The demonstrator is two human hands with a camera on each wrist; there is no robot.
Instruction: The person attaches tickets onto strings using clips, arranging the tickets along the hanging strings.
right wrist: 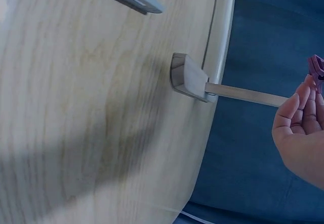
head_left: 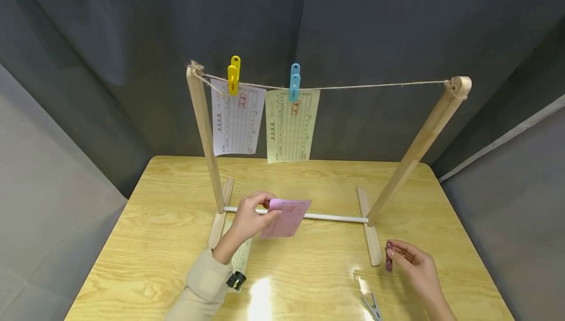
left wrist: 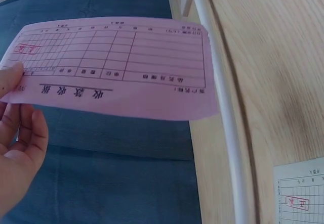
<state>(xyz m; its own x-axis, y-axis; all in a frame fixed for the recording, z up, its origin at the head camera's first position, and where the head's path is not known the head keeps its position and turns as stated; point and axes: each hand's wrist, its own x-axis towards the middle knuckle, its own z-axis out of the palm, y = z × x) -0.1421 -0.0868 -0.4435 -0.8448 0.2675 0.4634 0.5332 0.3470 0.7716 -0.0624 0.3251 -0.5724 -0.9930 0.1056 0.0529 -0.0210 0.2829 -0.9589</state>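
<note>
Overhead, two slips, two pegs.

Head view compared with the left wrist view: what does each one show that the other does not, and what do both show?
Only the head view shows the twine line on the wooden frame, the yellow clothespin and blue clothespin holding two hung slips, and the right hand pinching a purple clothespin.

Only the left wrist view shows the pink slip's printed grid and its red stamp clearly.

Both show the left hand pinching the pink paper slip, the white rod and the light wooden table.
</note>
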